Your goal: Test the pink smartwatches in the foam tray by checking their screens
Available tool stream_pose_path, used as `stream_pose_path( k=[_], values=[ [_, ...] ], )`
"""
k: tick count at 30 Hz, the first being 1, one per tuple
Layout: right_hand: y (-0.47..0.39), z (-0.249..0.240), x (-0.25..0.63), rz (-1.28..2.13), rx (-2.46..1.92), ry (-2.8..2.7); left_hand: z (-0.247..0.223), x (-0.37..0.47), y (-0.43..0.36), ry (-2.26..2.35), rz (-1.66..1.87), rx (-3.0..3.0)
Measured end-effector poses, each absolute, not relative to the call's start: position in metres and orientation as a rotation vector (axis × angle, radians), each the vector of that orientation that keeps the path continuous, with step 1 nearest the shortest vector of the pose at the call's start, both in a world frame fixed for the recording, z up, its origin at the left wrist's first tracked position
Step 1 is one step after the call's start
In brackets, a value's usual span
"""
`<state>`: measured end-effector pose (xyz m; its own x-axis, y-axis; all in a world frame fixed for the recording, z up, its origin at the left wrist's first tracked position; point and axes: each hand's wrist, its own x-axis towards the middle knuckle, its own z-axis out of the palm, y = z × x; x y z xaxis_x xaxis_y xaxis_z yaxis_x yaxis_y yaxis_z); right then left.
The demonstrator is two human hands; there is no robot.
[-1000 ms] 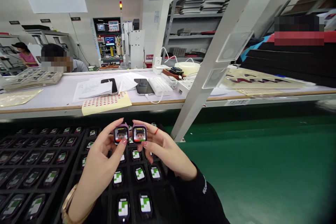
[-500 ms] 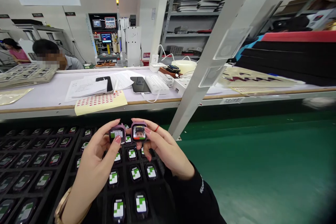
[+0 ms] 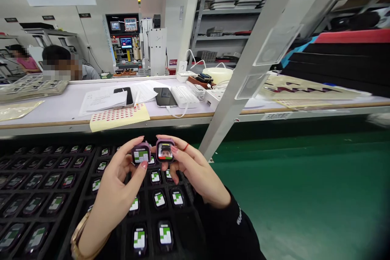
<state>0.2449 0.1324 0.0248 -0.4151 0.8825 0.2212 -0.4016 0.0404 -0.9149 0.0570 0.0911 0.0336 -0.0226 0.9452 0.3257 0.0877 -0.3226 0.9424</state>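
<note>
Smartwatches (image 3: pixel 141 155) in both hands (image 3: pixel 183 166) (screens lit), above tray (image 3: pixel 190 227).

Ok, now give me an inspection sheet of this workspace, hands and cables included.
Surface: white bench, yellow sticker sheet overhanging its front edge.
Smartwatches: rows in black trays, several screens green and white.
Clutter: papers and a charging-side phone on the bench.
Hands: left hand holds a purple smartwatch; right hand holds another; both screens lit.
Cables: white cable loops beside the phone.
Surroundings: seated person, metal shelving, green floor.
</note>
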Motion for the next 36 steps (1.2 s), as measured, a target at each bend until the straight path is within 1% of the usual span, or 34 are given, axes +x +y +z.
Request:
stream_pose_path(
  k=[10, 24, 31, 36],
  values=[
    [0.129, 0.027, 0.247, 1.554, -0.593, -1.314, 0.033, 0.056, 0.091, 1.11, 1.5, 1.49],
    [0.128, 0.027, 0.249, 1.544, -0.579, -1.319, 0.032, 0.059, 0.088, 1.104, 1.415, 1.488],
    [0.128, 0.028, 0.249, 1.55, -0.551, -1.319, 0.04, 0.059, 0.088, 1.096, 1.526, 1.473],
    [0.128, 0.026, 0.248, 1.552, -0.52, -1.318, 0.046, 0.059, 0.085, 1.122, 1.517, 1.496]
  ],
)
